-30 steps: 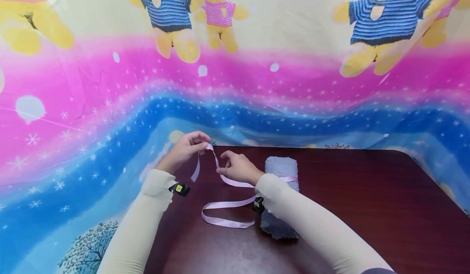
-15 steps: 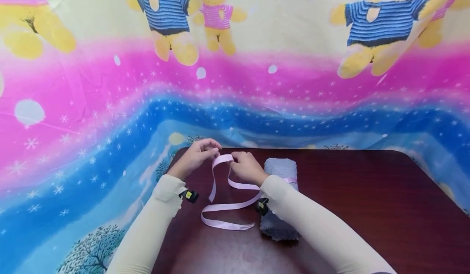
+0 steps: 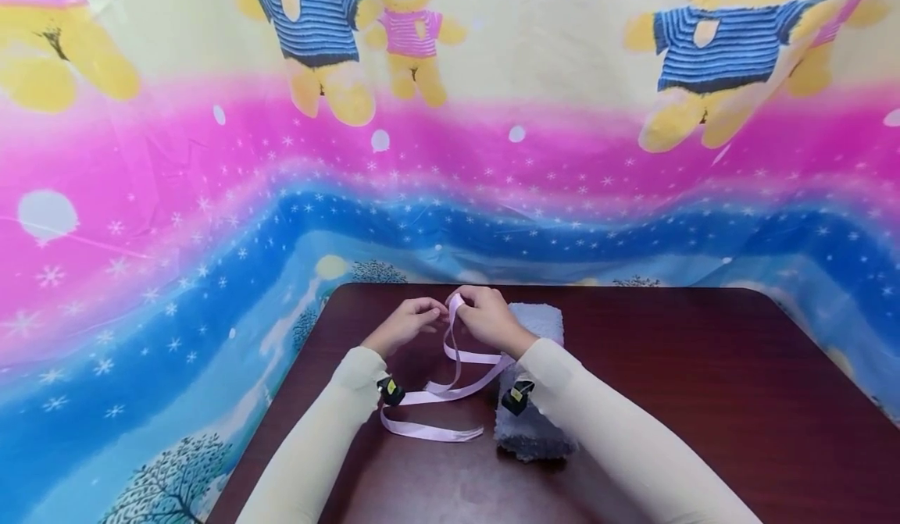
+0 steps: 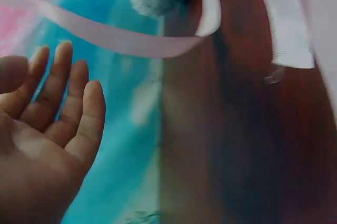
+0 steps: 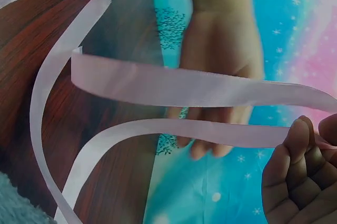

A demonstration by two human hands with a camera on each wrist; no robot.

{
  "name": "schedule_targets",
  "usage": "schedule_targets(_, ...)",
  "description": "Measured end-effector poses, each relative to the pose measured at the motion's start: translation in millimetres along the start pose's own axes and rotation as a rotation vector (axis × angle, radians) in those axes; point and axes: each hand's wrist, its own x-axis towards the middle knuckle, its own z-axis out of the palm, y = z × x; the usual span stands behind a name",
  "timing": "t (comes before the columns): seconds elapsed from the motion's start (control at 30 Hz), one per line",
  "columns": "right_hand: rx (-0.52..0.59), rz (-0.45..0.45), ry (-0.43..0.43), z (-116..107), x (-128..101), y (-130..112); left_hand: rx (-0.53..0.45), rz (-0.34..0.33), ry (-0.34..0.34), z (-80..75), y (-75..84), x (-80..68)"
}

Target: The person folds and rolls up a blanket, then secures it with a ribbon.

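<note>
A long pink satin ribbon (image 3: 432, 433) runs from a grey-blue fluffy rolled bundle (image 3: 534, 434) and lies partly in a curve on the table. My right hand (image 3: 487, 319) pinches a raised stretch of it, with a loop over the fingertips and one end hanging. In the right wrist view, thumb and fingers (image 5: 296, 147) grip the ribbon (image 5: 210, 89), and two lengths of it stretch leftward. My left hand (image 3: 408, 326) is just left of that loop. The left wrist view shows the left hand (image 4: 47, 129) with loosely bent, spread fingers and nothing held.
The dark red-brown table (image 3: 675, 399) has rounded far corners. A printed cloth (image 3: 436, 165) with bears and snowflakes hangs behind it and down its left side. A dark camera (image 3: 390, 391) sits on the left sleeve's cuff.
The left hand held the raised ribbon and has let it go, moving right and lower. The right hand has taken hold of the ribbon. Its hanging end has swung right.
</note>
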Motion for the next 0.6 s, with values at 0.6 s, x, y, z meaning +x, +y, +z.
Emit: schedule_targets(0.6,0.261,0.025,0.094,-35,-14,4,-0.117,-0.053,-0.160,31.6,-24.8,18.9)
